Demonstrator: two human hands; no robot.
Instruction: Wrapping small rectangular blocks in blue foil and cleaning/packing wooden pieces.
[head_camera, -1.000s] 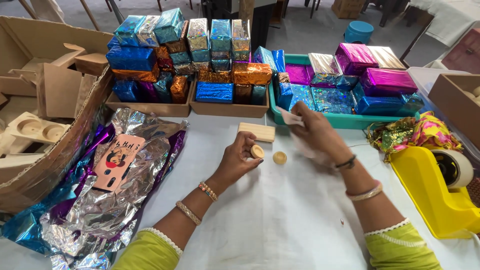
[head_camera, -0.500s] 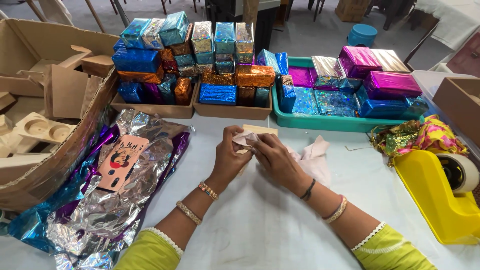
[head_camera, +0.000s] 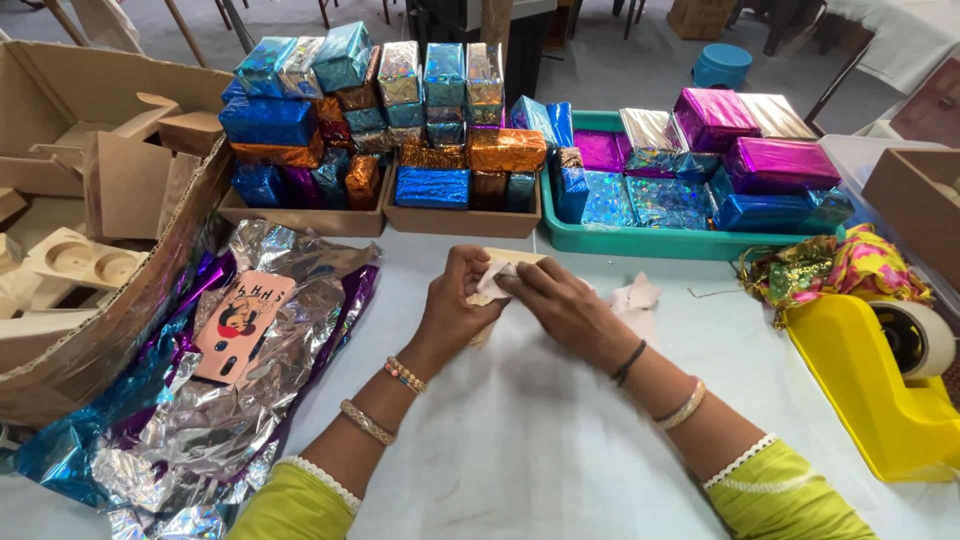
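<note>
My left hand (head_camera: 452, 310) and my right hand (head_camera: 562, 305) meet at the middle of the white table. Both pinch a thin pale pink sheet (head_camera: 493, 278) between their fingertips. The sheet's loose end (head_camera: 636, 297) trails on the table to the right of my right hand. What the sheet is folded around is hidden by my fingers. Just behind my hands lies a flat pale wooden block (head_camera: 522, 257), partly covered by them.
A cardboard box (head_camera: 150, 270) of wooden parts stands at the left, beside crumpled foil sheets (head_camera: 200, 420) and a pink-cased phone (head_camera: 240, 325). Trays of foil-wrapped boxes (head_camera: 455, 222), (head_camera: 650, 242) line the back. A yellow tape dispenser (head_camera: 865, 390) and crumpled floral foil (head_camera: 850, 265) sit at the right.
My right hand brought the pink sheet from the far right over to my left hand. The small wooden discs seen a second ago are out of sight under both hands.
</note>
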